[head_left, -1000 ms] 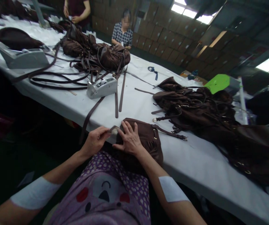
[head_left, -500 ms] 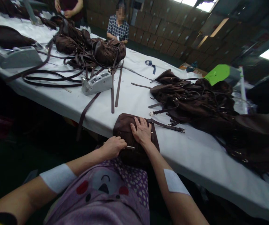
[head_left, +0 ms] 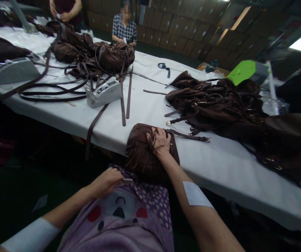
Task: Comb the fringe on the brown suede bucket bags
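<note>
A small brown fringed bag [head_left: 142,154] lies over the near edge of the white table [head_left: 218,168], half hanging toward my lap. My right hand [head_left: 160,141] rests on top of it with fingers curled, gripping the bag's upper part. My left hand [head_left: 107,182] is lower, against my purple patterned apron, fingers pinched on a small pale strip [head_left: 127,181] that I cannot identify. A thin brown strap with a metal buckle [head_left: 189,137] runs right from the bag.
A grey tape dispenser [head_left: 103,93] stands behind loose brown straps [head_left: 124,101]. Heaps of brown bags lie at right [head_left: 218,105] and at the back [head_left: 105,57]. Another dispenser [head_left: 10,70] is far left. Two people stand at the far side. A green object [head_left: 241,71] lies beyond.
My left hand has drawn back from the bag toward my lap with the small strip. My right hand has shifted from lying flat to clutching the bag's top, and the fringe now shows.
</note>
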`<action>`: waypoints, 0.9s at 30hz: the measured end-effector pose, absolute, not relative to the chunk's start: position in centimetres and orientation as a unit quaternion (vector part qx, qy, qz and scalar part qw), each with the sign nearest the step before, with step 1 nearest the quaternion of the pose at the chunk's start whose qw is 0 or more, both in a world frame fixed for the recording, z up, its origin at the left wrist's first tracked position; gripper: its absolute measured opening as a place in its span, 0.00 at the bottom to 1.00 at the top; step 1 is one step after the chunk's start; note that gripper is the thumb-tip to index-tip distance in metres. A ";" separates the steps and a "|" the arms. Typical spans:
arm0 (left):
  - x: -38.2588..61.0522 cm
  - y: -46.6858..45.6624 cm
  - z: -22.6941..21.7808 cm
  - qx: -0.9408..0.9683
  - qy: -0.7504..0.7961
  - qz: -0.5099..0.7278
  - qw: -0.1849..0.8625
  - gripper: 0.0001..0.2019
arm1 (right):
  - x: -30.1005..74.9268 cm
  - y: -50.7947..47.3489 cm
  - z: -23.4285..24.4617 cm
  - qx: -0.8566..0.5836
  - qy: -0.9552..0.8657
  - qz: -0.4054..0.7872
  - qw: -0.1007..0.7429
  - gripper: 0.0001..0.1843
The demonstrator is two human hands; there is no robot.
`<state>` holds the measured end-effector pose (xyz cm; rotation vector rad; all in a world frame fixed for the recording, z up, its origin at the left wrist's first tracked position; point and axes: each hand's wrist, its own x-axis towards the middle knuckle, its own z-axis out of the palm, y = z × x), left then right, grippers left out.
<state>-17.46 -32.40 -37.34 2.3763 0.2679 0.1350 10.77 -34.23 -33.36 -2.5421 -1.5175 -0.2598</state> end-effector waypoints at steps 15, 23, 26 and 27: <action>-11.7 -28.1 -31.8 0.780 0.326 0.322 0.427 0.13 | 5.3 -41.7 -28.9 -0.577 -0.781 0.090 0.223 0.22; -4.2 -30.9 -30.2 0.958 0.177 0.089 0.210 0.10 | 13.5 -37.6 -32.8 -0.851 -0.510 -0.036 0.119 0.27; -3.9 -31.2 -31.5 0.972 0.151 0.031 0.177 0.10 | 13.5 -37.8 -33.7 -0.852 -0.510 -0.043 0.107 0.27; -4.2 -31.4 -31.9 0.973 0.139 0.020 0.181 0.10 | 13.3 -37.9 -33.8 -0.852 -0.511 -0.043 0.107 0.28</action>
